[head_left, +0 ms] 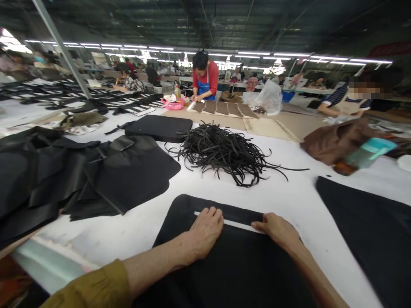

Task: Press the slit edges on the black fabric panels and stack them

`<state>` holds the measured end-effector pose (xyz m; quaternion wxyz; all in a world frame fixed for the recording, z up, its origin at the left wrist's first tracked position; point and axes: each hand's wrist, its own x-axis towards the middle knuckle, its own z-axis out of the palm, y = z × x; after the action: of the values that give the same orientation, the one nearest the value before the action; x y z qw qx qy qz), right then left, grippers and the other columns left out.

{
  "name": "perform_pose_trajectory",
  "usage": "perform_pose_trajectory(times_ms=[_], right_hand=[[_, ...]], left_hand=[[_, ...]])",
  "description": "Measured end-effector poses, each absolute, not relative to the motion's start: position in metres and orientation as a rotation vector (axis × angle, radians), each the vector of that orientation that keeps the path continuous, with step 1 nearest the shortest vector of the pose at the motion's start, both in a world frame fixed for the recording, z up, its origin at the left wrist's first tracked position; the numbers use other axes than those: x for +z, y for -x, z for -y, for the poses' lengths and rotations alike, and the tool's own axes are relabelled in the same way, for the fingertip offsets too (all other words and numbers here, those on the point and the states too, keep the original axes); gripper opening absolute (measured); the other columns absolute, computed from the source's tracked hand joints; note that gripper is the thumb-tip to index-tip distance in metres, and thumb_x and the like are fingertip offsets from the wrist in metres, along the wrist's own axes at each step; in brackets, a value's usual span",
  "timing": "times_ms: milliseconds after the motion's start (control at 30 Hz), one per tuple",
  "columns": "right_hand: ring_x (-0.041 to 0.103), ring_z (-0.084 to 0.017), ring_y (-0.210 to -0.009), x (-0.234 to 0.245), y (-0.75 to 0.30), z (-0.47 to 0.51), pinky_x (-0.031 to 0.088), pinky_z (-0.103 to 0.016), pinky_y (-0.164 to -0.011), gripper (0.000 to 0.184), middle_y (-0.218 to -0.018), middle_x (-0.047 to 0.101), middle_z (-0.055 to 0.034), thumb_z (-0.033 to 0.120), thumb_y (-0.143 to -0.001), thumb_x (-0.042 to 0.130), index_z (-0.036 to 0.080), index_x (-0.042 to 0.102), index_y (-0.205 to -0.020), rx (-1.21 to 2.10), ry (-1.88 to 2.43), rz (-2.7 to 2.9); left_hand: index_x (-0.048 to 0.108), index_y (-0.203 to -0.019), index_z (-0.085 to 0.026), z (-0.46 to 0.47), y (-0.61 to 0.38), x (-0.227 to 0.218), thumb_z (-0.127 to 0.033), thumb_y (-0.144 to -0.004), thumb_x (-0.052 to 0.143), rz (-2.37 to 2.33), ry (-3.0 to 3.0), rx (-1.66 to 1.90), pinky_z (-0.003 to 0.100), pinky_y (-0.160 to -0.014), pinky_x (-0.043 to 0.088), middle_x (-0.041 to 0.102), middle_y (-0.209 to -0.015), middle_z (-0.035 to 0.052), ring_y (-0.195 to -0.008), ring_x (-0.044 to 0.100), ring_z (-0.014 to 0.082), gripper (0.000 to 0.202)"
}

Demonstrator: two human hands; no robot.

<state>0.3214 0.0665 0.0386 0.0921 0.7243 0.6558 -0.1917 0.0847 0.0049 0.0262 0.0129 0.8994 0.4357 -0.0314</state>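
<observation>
Left hand palm-down, right hand thumb inward, forearms extended

panel: black | strip: white | sleeve: mustard | strap pile: black | cloth: brown

A white table carries a black panel, a heap of black strips and, at left, loose black sheets.

We look across a broad white counter into a deep, hall-like workroom. Above us spreads a dark ceiling crossed by beams, and beneath it we see long rows of white tube lights. A slanting pale metal pole rises on our left. Farther counters recede behind. The glare at the far left edge is perhaps a window.
</observation>
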Motion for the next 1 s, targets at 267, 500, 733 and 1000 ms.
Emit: perform_pose_trajectory(times_ms=[267, 500, 733, 1000], right_hand=[[0.058, -0.022, -0.069, 0.029, -0.337, -0.067, 0.036, -0.031, -0.057, 0.022, -0.07, 0.061, -0.0051, 0.039, -0.076, 0.05, 0.021, 0.052, -0.062, -0.61, -2.148, -2.007], [0.054, -0.024, -0.088, 0.04, -0.336, -0.049, 0.035, -0.034, -0.069, 0.015, -0.094, 0.059, -0.0075, 0.023, -0.083, 0.04, 0.022, 0.054, -0.086, -0.319, -2.25, -2.173], [0.05, -0.023, -0.099, 0.037, -0.363, -0.05, 0.035, -0.029, -0.077, 0.046, -0.107, 0.057, -0.006, 0.044, -0.076, 0.059, 0.022, 0.05, -0.115, -0.487, -2.192, -2.317], [0.046, -0.015, -0.072, 0.033, -0.377, -0.042, 0.027, -0.025, -0.058, 0.024, -0.076, 0.053, 0.0013, 0.032, -0.06, 0.069, 0.019, 0.051, -0.069, -0.856, -2.277, -2.27]], left_hand=[[0.033, -0.128, -0.015, 0.009, -0.012, 0.019, -0.01, -0.071, 0.043, -1.709, -2.648, -0.135, 0.04, -0.087, 0.04, 0.043, -0.115, 0.0096, -0.1, 0.039, 0.0242, 0.058], [0.037, -0.127, -0.013, 0.0, -0.01, 0.002, 0.002, -0.071, 0.03, -1.862, -2.6, -0.025, 0.038, -0.09, 0.039, 0.044, -0.121, 0.0095, -0.103, 0.04, 0.0226, 0.059], [0.045, -0.124, -0.013, -0.016, -0.019, 0.011, 0.008, -0.068, 0.023, -1.828, -2.543, -0.049, 0.035, -0.098, 0.038, 0.045, -0.125, 0.0078, -0.11, 0.04, 0.0213, 0.065], [0.052, -0.119, -0.02, -0.023, -0.019, -0.008, 0.003, -0.075, 0.022, -1.775, -2.587, 0.243, 0.03, -0.098, 0.044, 0.049, -0.124, 0.0046, -0.113, 0.047, 0.0162, 0.059]])
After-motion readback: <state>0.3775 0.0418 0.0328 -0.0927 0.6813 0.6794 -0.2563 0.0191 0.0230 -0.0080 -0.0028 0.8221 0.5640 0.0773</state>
